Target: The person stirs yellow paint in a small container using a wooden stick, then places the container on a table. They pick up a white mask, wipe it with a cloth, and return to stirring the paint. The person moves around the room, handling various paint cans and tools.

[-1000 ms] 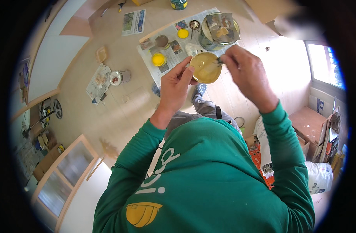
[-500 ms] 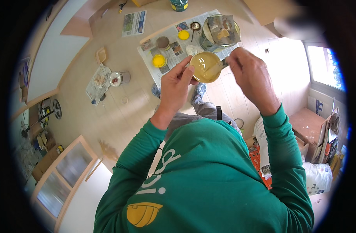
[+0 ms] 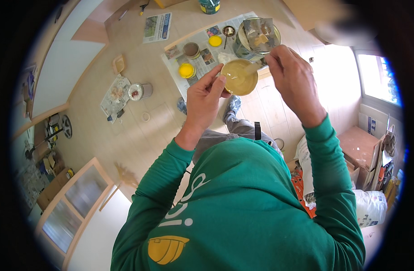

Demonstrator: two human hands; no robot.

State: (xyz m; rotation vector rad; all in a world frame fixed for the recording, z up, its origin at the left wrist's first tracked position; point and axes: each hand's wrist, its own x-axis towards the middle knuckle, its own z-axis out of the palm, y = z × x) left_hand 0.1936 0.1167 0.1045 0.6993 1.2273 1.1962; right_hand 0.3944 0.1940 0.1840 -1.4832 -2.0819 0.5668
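Note:
My left hand [image 3: 206, 100] holds a small round cup [image 3: 247, 90] of yellowish-beige paint by its left rim, thumb on the near side and fingers beneath. The cup is tilted so its inside shows. My right hand [image 3: 292, 79] is closed around the upper end of a flat stirring tool [image 3: 253, 68]. Its paint-coated end dips into the cup by the upper right rim. Motion blur hides whether it is a brush or a spatula. Just beyond the cup stands a large paint can [image 3: 245, 53], with a paint-smeared board [image 3: 256, 31] across its top.
Newspaper [image 3: 174, 72] on the floor bears a yellow paint pot [image 3: 186, 70], a brown-topped tin [image 3: 191, 50], a yellow lid [image 3: 215, 41] and a small dark dish [image 3: 228, 30]. A jar [image 3: 141, 91] stands left. Cardboard boxes [image 3: 358, 144] sit right.
My right hand has moved slightly left and up, shifting the stirring tool from the cup's middle toward its upper right rim. The left hand and cup stay nearly in place.

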